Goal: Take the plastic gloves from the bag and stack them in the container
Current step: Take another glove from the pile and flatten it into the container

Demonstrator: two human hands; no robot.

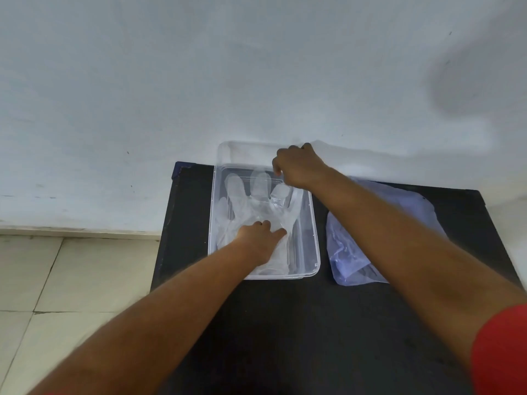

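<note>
My left hand [261,240] presses flat on the glove [256,206] lying in the container [309,223], fingers pointing away. My right hand [298,166] pinches its fingertip end. The bag [370,232] lies right, nearer that hand.

Both forearms bare, extended forward. Left hand [260,240] palm down, fingers spread and pressed flat. Right hand [299,165] farther forward than the left hand, knuckles up, fingers curled under in a pinch; fingertips hidden. Red sleeve [502,352] on right upper arm.
</note>
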